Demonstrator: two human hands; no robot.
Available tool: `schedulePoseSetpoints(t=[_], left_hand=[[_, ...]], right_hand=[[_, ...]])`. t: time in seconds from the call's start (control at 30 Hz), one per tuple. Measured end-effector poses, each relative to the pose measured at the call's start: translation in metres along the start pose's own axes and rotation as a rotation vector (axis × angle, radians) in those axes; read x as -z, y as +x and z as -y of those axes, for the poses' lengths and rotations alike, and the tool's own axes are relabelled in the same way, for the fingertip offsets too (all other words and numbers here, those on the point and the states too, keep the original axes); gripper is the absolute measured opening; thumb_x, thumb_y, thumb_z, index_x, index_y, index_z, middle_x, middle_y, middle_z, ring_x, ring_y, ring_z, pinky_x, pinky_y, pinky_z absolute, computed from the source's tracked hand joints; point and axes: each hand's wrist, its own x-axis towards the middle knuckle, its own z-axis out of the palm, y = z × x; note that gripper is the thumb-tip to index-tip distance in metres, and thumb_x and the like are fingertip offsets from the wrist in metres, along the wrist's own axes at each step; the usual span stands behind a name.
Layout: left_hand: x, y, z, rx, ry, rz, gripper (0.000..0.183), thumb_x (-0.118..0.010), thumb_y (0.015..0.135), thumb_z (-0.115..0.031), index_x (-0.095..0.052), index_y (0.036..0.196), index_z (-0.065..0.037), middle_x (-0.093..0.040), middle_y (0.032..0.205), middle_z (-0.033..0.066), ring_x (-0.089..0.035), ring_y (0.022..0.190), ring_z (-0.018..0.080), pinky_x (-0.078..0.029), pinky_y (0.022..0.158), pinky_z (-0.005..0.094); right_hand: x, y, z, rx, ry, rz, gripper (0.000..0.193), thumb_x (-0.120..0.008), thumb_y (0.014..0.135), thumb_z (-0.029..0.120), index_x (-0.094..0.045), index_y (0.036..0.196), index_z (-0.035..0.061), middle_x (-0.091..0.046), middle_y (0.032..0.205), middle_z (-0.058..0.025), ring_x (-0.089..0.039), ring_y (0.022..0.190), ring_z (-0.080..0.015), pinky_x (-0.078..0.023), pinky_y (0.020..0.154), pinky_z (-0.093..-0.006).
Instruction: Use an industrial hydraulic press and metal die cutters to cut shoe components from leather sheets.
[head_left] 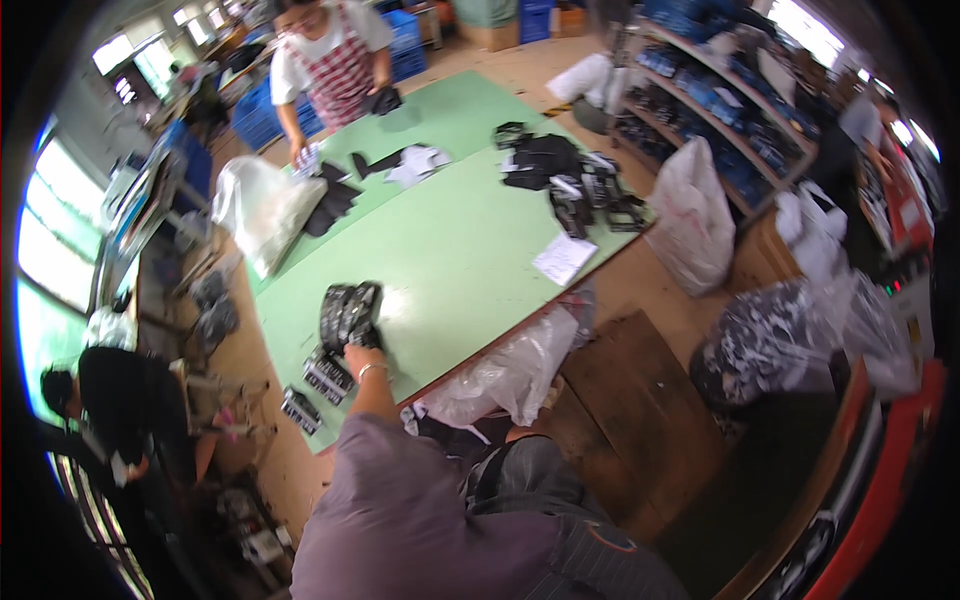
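Note:
My left hand (365, 360), with a bracelet at the wrist, reaches over the green table at its near left. Its fingers are closed on the near end of a stack of curved dark fabric pieces (348, 312), which lies on the tabletop. Just beside the hand lies a dark bundle with pale markings (327, 375). A smaller bundle of the same look (301, 410) is nearer the table's left corner. The fingertips are partly hidden by the dark pieces. My right hand does not show clearly anywhere.
The green table (430, 250) carries dark piles (550, 165) and a white paper (565, 259) at the right. A white sack (265, 205) stands at the far left edge. Across the table, a person in a checked apron (345, 70) handles cut pieces. Clear plastic (510, 370) hangs at the near edge.

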Motion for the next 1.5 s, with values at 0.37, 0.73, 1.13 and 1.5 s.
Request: schedulePoseSetpoints(t=[0.37, 0.73, 1.13, 1.5], left_hand=[[-0.047, -0.162, -0.047, -0.744, -0.241, 0.293, 0.047, -0.067, 0.069, -0.005, -0.052, 0.113, 0.006, -0.059, 0.106, 0.0239, -0.057, 0.099, 0.0410, -0.045, 0.090, 0.0434], [-0.059, -0.627, -0.235, -1.678, -0.180, 1.531, 0.048, -0.064, 0.073, -0.004, -0.056, 0.121, 0.000, -0.064, 0.096, 0.0089, -0.061, 0.086, 0.0149, -0.048, 0.079, 0.0291], [-0.102, -0.987, -0.199, -1.743, 1.473, 2.529, 0.052, -0.057, 0.076, 0.006, -0.047, 0.127, -0.001, -0.061, 0.118, 0.0117, -0.057, 0.109, 0.0146, -0.049, 0.090, 0.0285], [-0.205, -1.192, -0.175, -2.760, 0.554, 2.155, 0.035, -0.072, 0.077, -0.027, -0.064, 0.105, -0.006, -0.063, 0.110, 0.0155, -0.060, 0.102, 0.0302, -0.047, 0.089, 0.0394]], right_hand=[[-0.060, -0.046, -0.053, -0.172, 0.271, -0.409, 0.045, -0.075, 0.068, 0.030, -0.052, 0.091, -0.0001, -0.056, 0.095, -0.0198, -0.055, 0.094, -0.0410, -0.044, 0.080, -0.0492], [-0.045, -0.018, 0.028, -0.147, 0.369, -0.417, 0.045, -0.081, 0.063, 0.022, -0.052, 0.091, 0.0024, -0.055, 0.093, -0.0176, -0.053, 0.090, -0.0350, -0.045, 0.078, -0.0435], [0.032, 0.086, -0.004, -0.152, 0.641, -0.559, 0.072, -0.075, 0.075, 0.026, -0.043, 0.134, 0.0003, -0.048, 0.130, -0.0212, -0.048, 0.116, -0.0376, -0.039, 0.099, -0.0455], [-0.002, 0.185, -0.023, -0.224, 0.717, -0.186, 0.029, -0.058, 0.087, 0.018, -0.058, 0.109, -0.0010, -0.060, 0.096, -0.0176, -0.057, 0.095, -0.0353, -0.049, 0.081, -0.0413]])
